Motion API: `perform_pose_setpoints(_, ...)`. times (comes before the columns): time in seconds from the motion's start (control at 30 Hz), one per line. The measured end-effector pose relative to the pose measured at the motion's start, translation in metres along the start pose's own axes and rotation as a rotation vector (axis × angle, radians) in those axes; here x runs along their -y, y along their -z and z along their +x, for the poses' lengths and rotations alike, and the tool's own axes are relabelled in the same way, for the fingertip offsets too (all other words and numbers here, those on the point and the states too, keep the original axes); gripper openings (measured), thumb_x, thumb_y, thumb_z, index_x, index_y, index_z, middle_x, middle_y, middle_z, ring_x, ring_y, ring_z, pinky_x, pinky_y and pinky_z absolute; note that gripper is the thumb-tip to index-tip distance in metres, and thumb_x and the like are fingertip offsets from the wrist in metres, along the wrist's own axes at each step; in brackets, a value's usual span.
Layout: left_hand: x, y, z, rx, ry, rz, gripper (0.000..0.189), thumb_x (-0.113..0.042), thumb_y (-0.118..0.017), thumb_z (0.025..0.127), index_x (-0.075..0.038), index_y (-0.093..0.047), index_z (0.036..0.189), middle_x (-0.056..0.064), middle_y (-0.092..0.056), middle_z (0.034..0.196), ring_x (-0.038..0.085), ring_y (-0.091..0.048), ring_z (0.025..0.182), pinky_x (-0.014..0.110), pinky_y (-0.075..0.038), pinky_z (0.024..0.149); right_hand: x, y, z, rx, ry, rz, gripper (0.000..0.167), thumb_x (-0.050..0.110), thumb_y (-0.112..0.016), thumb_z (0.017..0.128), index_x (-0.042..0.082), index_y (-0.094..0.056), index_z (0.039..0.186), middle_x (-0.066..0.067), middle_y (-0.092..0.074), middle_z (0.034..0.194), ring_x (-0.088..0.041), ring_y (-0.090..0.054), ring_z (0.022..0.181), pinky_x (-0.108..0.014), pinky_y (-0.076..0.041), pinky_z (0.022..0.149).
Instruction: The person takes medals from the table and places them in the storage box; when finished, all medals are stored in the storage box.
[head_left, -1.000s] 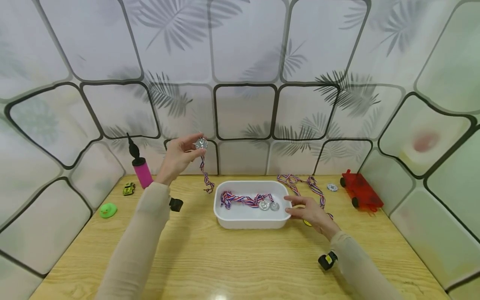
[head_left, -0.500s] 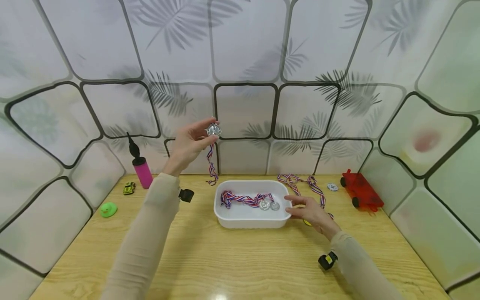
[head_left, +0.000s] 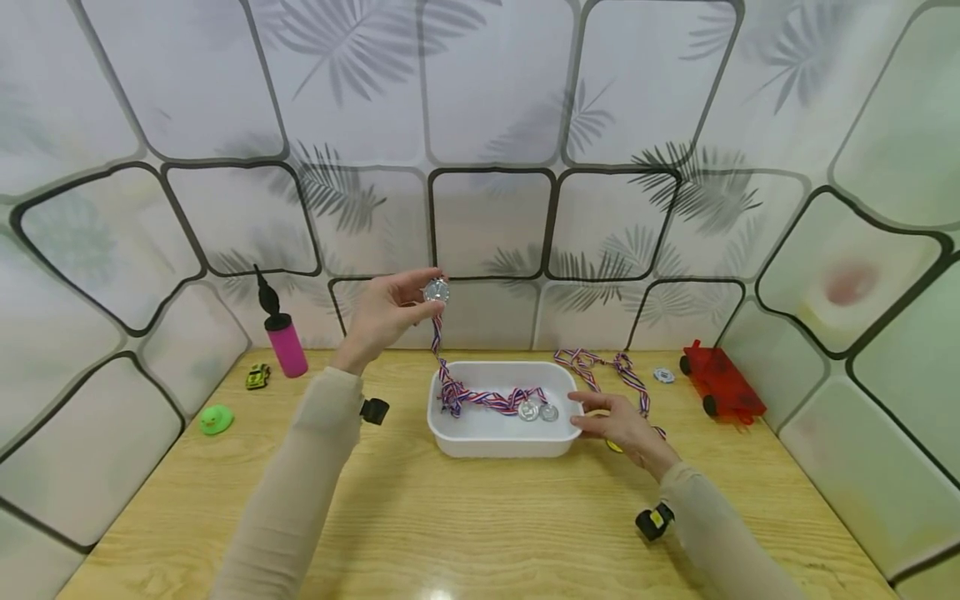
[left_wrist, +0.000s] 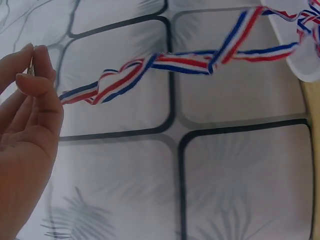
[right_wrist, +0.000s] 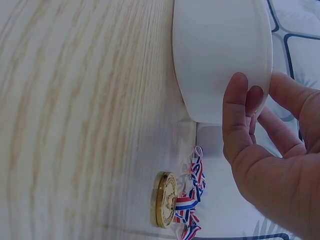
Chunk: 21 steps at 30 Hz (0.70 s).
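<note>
High over the left end of a white plastic bin (head_left: 502,447), my left hand (head_left: 384,317) pinches a silver medal (head_left: 437,290) between thumb and fingers. Its red, white and blue ribbon (left_wrist: 185,62) hangs twisted, the lower end reaching the bin in the left wrist view. Inside the bin lie two silver medals (head_left: 528,409) on the right, their striped ribbons (head_left: 487,400) stretched to the left. My right hand (head_left: 621,427) holds the bin's right end by its rim, thumb and fingers on either side of the wall.
Right of the bin lies a gold medal (right_wrist: 166,200) with striped ribbons (head_left: 633,379), partly behind my right hand. Farther right are a poker chip (head_left: 663,375) and a red toy car (head_left: 722,383). A pink hand pump (head_left: 286,346), yellow toy car (head_left: 258,377) and green duck (head_left: 216,420) stand left.
My left hand has carried the silver medal right, rising and then lowering, so its ribbon now hangs at the bin's left end. My right hand has stayed on the bin.
</note>
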<state>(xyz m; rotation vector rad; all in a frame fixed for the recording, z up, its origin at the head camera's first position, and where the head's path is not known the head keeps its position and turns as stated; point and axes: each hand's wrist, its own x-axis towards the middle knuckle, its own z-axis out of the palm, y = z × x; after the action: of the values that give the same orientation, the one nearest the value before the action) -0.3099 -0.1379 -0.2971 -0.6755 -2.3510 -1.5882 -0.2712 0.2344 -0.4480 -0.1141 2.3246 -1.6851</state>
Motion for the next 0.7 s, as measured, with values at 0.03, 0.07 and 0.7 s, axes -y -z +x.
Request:
perform_pose_setpoints(0.03, 0.004, -0.002, 0.001, 0.004, 0.010, 0.006, 0.049, -0.015, -0.076, 0.086, -0.010, -0.062, 0.132, 0.008, -0.072, 0.093, 0.007, -0.064, 0.074, 0.019, -0.051, 0.061, 0.000, 0.000, 0.000, 0.001, 0.001, 0.000, 0.057, 0.014, -0.070, 0.091, -0.002, -0.048, 0.142, -0.026, -0.043, 0.131, -0.018, -0.064, 0.094, -0.030, -0.059, 0.083)
perform_pose_setpoints(0.07, 0.007, -0.004, 0.001, 0.006, 0.022, 0.010, 0.048, -0.015, -0.076, 0.086, -0.010, -0.063, 0.132, 0.007, -0.072, 0.092, 0.006, -0.064, 0.074, 0.018, -0.050, 0.060, 0.000, 0.000, 0.000, 0.002, 0.001, 0.003, 0.057, 0.013, -0.070, 0.091, -0.002, -0.048, 0.142, -0.026, -0.043, 0.131, -0.018, -0.064, 0.094, -0.030, -0.059, 0.083)
perform_pose_setpoints(0.7, 0.042, -0.074, 0.002, 0.246, 0.105, 0.098, 0.048, -0.016, -0.075, 0.087, -0.016, -0.062, 0.133, 0.005, -0.071, 0.104, 0.014, -0.061, 0.084, 0.025, -0.050, 0.063, -0.001, 0.000, 0.001, -0.001, 0.000, 0.018, 0.057, 0.012, -0.070, 0.091, -0.002, -0.048, 0.142, -0.028, -0.041, 0.134, -0.019, -0.064, 0.096, -0.035, -0.059, 0.086)
